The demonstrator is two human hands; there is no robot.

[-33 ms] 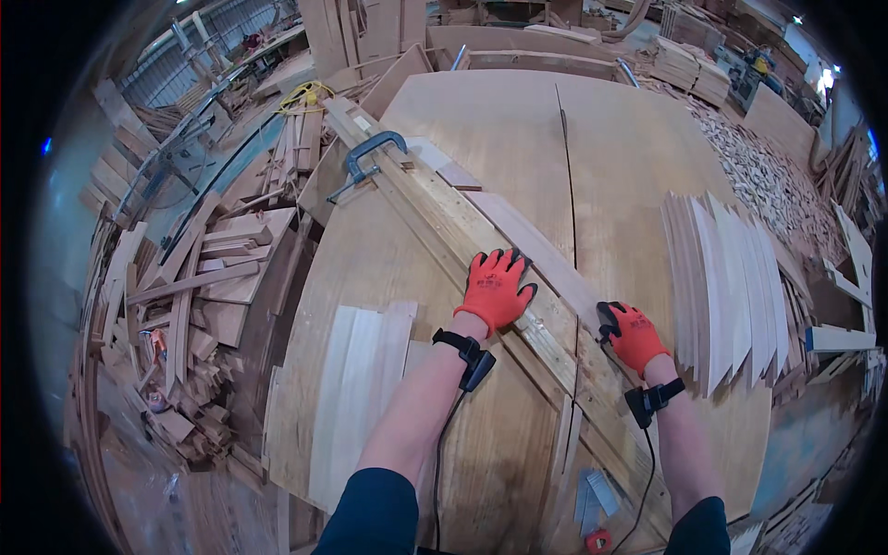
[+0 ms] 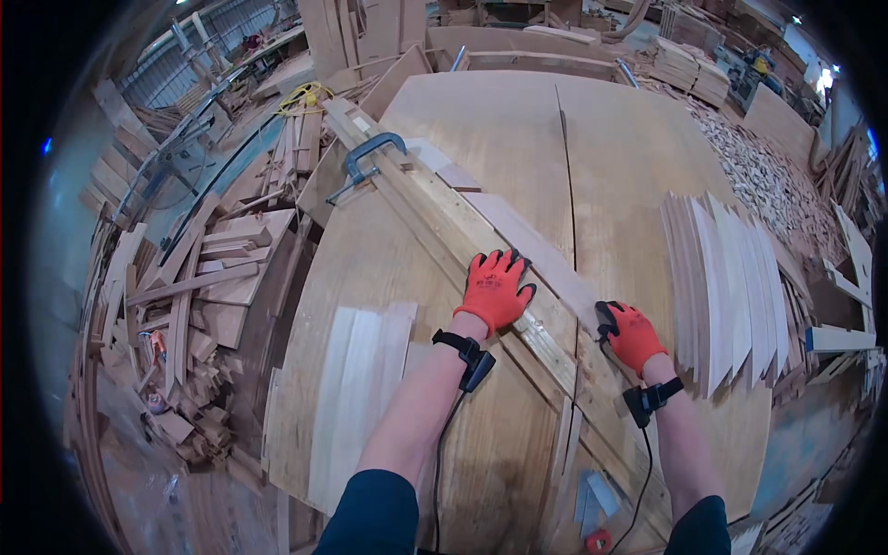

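A long wooden batten (image 2: 435, 217) lies diagonally across a big round plywood table (image 2: 499, 120). A grey-blue C-clamp (image 2: 370, 153) pins its far end to the table edge. My left hand (image 2: 495, 289), in an orange glove, lies flat on the batten with fingers spread. Along the batten's right side lies a thin pale wooden strip (image 2: 532, 245). My right hand (image 2: 632, 335), also in an orange glove, has its fingers curled over the near end of that strip. Both wrists wear black straps with cables.
A fan of thin wooden slats (image 2: 726, 277) lies right of my right hand. Pale flat strips (image 2: 356, 379) lie at front left. Scrap offcuts (image 2: 203, 277) pile up left of the table, small wood pieces (image 2: 758, 171) at back right. Grey shims (image 2: 592, 495) sit near me.
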